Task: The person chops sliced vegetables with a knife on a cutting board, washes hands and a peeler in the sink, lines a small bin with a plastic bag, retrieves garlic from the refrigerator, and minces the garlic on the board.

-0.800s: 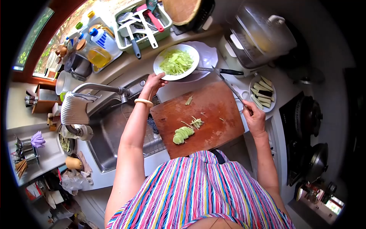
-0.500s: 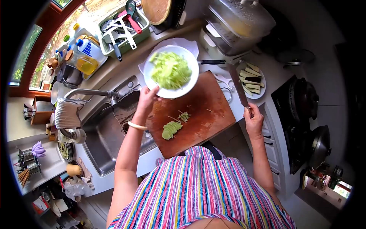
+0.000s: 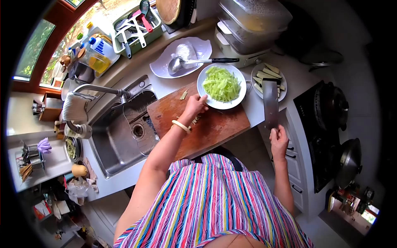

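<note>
- Step in hand, my read: placing the bowl of shreds, not cutting; next move calls for a level bowl and the blade kept clear.
- Left hand (image 3: 196, 105): thumb and fingers at near-left rim of white bowl (image 3: 226, 105); full grip can't be told.
- Bowl: over far right part of cutting board (image 3: 219, 130); lifted or resting, can't tell.
- Right hand (image 3: 279, 142): clamped on cleaver (image 3: 271, 105) handle, blade upward, right of board, overlapping plate (image 3: 283, 93) in view.
- Counts: 1 bowl, 1 cleaver, 1 board, 1 plate; green shreds (image 3: 222, 82) too many to count; pale strips (image 3: 271, 72) several, partly hidden.
- Far side: 1 ladle (image 3: 175, 66) lying across 1 lavender platter (image 3: 160, 66) on the surface.
</note>
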`<state>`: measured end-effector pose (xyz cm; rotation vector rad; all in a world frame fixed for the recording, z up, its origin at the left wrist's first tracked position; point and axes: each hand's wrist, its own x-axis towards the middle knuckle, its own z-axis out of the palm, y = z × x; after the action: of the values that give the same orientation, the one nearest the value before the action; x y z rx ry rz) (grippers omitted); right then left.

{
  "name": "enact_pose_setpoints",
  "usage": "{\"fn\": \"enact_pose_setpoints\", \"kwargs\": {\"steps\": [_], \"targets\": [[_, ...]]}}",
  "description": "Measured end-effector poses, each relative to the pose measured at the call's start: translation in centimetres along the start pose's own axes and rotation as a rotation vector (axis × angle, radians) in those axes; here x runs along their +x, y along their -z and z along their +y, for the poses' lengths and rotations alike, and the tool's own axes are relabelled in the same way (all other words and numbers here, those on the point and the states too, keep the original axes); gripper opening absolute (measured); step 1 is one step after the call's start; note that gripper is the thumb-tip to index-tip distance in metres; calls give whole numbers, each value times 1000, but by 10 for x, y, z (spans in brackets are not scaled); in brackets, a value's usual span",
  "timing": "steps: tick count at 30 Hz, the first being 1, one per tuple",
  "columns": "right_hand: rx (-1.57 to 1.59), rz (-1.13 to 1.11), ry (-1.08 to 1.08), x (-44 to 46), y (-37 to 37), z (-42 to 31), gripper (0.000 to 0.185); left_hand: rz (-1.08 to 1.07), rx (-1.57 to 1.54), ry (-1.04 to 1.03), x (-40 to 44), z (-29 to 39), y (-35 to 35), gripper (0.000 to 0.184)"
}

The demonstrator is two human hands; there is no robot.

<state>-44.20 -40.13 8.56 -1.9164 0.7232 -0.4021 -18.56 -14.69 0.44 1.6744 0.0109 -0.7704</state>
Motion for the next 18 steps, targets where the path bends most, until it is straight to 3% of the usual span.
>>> {"fn": "enact_pose_setpoints", "kwargs": {"steps": [1,2,3,5,8,13,15,17,18], "targets": [[-11,-19,5,-4,2,3,18,32,134,32,-1,5,11,26],[-22,-35,5,-9,2,5,18,258,576,-320,6,-9,28,24],[-36,-50,1,-15,3,8,18,419,652,-304,-3,4,35,18],[2,-92,-23,-23,1,21,19,544,899,-544,-2,13,54,17],[70,-154,-56,-27,-2,31,20,504,857,-514,11,0,61,13],[1,-188,-25,-23,6,31,19,67,946,-657,-36,-19,30,9],[-34,-186,-8,-21,12,31,21,40,1119,-619,-65,-13,13,12],[-42,-187,27,-18,14,38,21,146,1046,-872,-77,-6,-12,19],[-48,-189,47,-16,16,41,21,105,1074,-902,-78,-5,-26,32]]}}
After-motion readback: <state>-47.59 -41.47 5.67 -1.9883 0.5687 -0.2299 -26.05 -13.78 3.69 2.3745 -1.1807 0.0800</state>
